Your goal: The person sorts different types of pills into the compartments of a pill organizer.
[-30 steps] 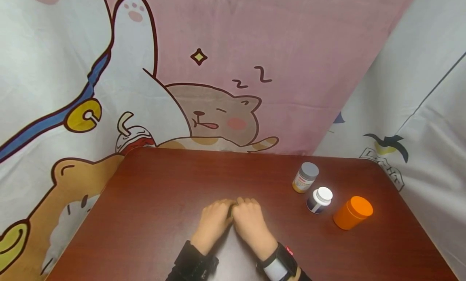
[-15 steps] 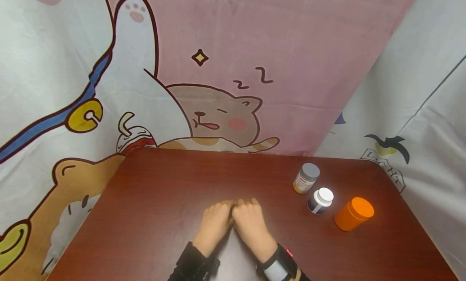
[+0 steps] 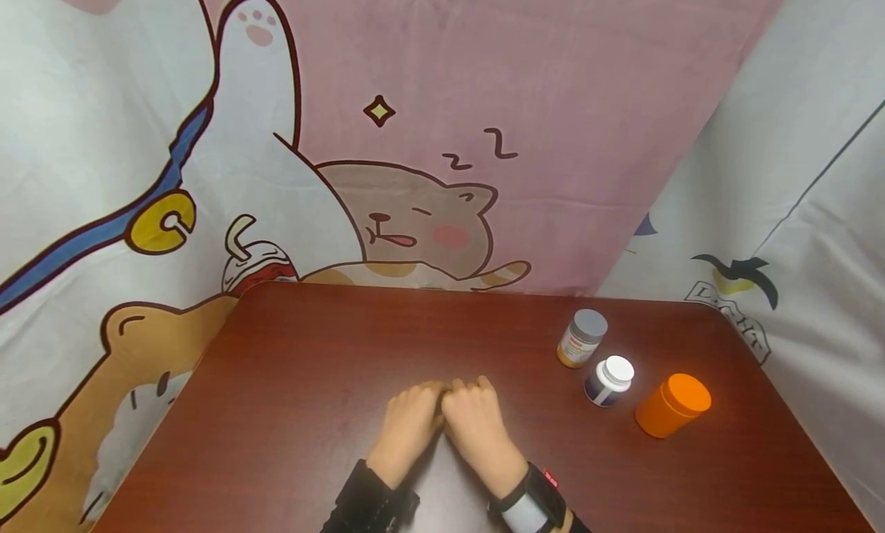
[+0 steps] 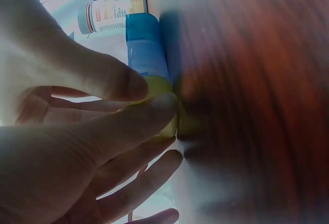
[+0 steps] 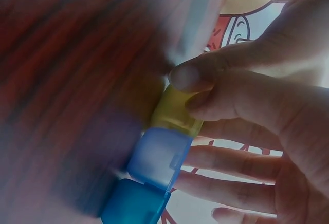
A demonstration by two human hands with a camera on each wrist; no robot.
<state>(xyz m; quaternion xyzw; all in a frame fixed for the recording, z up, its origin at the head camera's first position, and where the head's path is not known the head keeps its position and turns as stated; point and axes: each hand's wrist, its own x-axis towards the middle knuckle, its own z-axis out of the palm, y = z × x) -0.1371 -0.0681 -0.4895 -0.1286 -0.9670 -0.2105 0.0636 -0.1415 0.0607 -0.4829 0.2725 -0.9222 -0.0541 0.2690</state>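
Observation:
In the head view my left hand and right hand meet near the table's middle, backs up, covering what they hold. The wrist views show a pill organizer with yellow, translucent blue and teal compartments lying low at the tabletop. Both thumbs press side by side on its yellow end, with fingers behind it. My left hand comes from below in the left wrist view. In the right wrist view, my right hand has its fingers behind the blue part.
To the right on the brown table stand a grey-capped bottle, a white-capped dark bottle and an orange bottle. A printed cat curtain hangs behind the table's far edge.
A yellow-green sliver between the hands a second ago is now scarcely visible. Otherwise the hands stay in place, and the bottles have not moved.

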